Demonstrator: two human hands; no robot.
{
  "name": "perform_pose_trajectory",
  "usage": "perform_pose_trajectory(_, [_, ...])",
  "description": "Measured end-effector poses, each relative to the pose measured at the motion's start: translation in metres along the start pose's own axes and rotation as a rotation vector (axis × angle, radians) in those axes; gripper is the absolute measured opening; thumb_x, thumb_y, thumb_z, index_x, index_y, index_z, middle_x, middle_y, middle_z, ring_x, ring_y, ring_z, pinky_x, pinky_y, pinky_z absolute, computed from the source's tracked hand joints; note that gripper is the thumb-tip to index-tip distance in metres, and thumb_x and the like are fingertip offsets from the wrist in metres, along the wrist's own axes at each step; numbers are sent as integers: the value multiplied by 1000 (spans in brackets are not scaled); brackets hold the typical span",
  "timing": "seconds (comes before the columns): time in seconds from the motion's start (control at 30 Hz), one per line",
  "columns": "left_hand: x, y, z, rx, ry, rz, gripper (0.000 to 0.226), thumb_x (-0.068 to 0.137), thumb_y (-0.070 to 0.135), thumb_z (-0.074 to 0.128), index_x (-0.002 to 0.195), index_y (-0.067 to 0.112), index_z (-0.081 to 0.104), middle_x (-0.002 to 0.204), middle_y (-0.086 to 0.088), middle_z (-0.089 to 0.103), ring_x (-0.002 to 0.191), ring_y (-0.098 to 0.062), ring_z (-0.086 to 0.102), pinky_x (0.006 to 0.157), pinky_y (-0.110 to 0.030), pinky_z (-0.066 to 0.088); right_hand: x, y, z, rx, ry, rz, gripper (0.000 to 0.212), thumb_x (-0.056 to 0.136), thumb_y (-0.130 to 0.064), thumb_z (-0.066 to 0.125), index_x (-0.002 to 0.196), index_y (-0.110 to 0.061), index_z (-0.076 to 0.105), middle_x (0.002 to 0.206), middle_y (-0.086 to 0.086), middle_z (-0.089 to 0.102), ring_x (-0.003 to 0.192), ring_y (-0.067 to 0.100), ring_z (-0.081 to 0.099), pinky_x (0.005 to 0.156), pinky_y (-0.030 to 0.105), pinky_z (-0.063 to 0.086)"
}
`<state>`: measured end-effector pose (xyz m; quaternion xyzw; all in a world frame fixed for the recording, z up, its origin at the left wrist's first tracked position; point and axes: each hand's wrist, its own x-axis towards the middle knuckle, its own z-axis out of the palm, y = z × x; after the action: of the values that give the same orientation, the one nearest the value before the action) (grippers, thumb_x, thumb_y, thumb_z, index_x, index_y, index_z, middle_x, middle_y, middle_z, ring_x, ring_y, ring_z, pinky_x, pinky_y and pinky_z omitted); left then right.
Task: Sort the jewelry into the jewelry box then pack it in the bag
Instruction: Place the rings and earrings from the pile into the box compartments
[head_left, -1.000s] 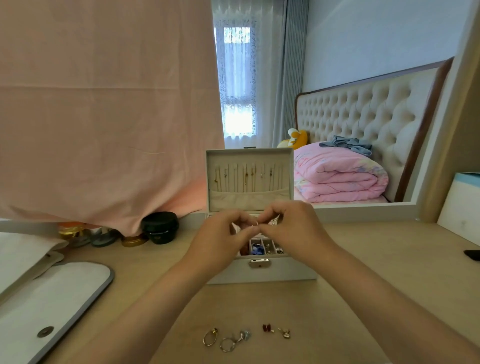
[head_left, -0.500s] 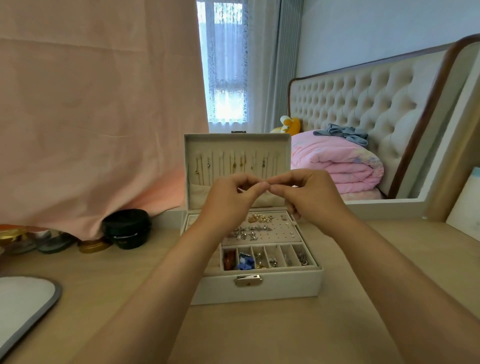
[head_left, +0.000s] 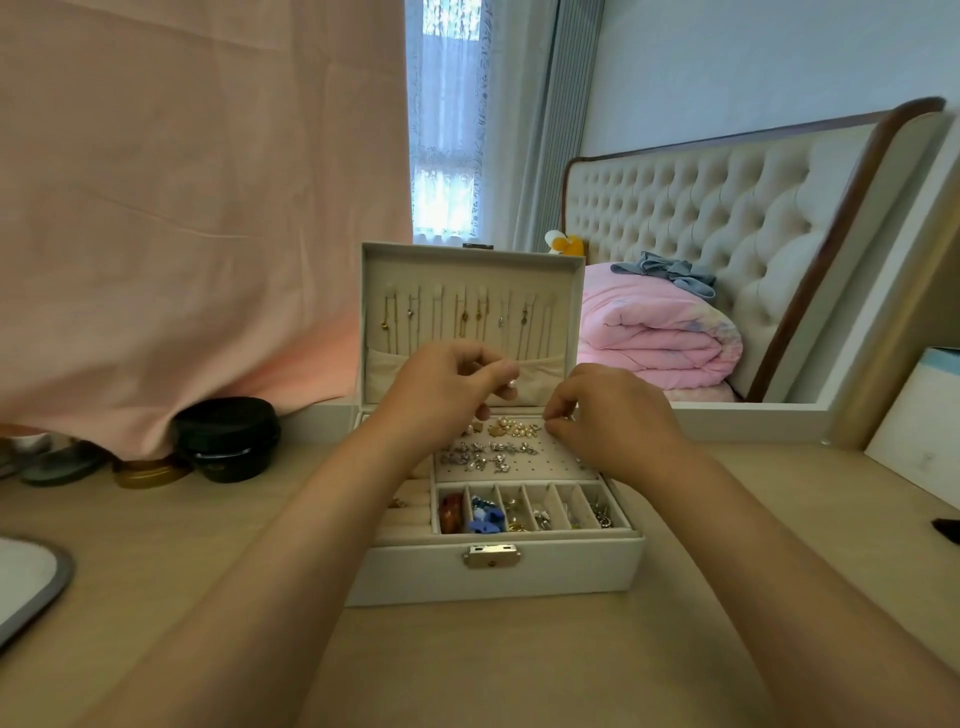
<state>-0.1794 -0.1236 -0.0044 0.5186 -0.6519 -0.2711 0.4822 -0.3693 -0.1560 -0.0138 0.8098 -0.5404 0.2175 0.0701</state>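
Cream leatherette jewelry box (head_left: 498, 571) sits open at the centre of the wooden desk (head_left: 467, 670), its lid (head_left: 375, 291) propped upright at 12 o'clock so the necklaces (head_left: 462, 314) hang straight and untangled. Left hand (head_left: 441, 384) hovers over the box's back edge, thumb and forefinger pinching a small pearl stud (head_left: 512, 383) — held by its head, I judge, so the post is free to go into a hole. Right hand (head_left: 618, 415), at 3 o'clock of the left, is curled tight with its fingertips closed together at the perforated stud board (head_left: 553, 462); whether they grip a tiny earring back I cannot tell. Other studs (head_left: 511, 429) are already pinned along the board's far rows, and the divided slots (head_left: 566, 506) at 6 o'clock of it hold loose pieces. Sorting looks midway. What seems to be the bag (head_left: 26, 577) lies at 8 o'clock of the box, well apart, by the frame's left edge — packing is not yet begun. A black round case (head_left: 226, 436) stands at 9 o'clock.
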Motion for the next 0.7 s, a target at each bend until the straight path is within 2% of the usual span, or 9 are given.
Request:
perform_pose_trajectory(0.23, [-2, -2, -2, 30, -63, -14, 8, 94, 35, 66, 89, 32, 71, 86, 9, 75, 72, -11, 67, 71, -28, 58, 0, -2, -1, -50, -49, -17, 12, 91, -33, 62, 89, -37, 73, 101, -15, 61, 95, 11, 58, 71, 29, 41])
perform_pose_trajectory(0.4, [-2, -3, -2, 45, -32, -13, 9, 91, 34, 70, 90, 25, 69, 87, 2, 72, 75, -12, 67, 70, -26, 57, 0, 0, -4, 25, -104, -1, 17, 90, -35, 60, 88, -32, 76, 86, -19, 61, 89, 9, 61, 74, 31, 50])
perform_pose_trajectory(0.57, [-2, -2, -2, 15, -7, -18, 14, 90, 36, 71, 89, 23, 70, 87, 1, 71, 75, -12, 66, 72, -29, 58, 1, 1, -6, 63, -142, 16, 17, 91, -35, 60, 87, -31, 76, 90, -18, 61, 90, 9, 61, 79, 35, 53])
perform_pose_trajectory(0.63, [-2, -1, -2, -5, 2, -20, 16, 90, 38, 71, 90, 22, 70, 89, -1, 72, 73, -11, 66, 70, -28, 58, 2, 2, -6, 116, -128, 20, 15, 91, -35, 61, 86, -31, 76, 92, -18, 64, 90, 7, 62, 80, 35, 53])
perform_pose_trajectory(0.7, [-3, 0, -1, -28, 7, -21, 18, 89, 39, 71, 92, 22, 70, 91, -3, 73, 69, -9, 64, 68, -29, 59, 1, 1, -8, 299, -66, 12, 9, 89, -33, 67, 88, -34, 75, 91, -19, 67, 84, -2, 61, 77, 29, 51])
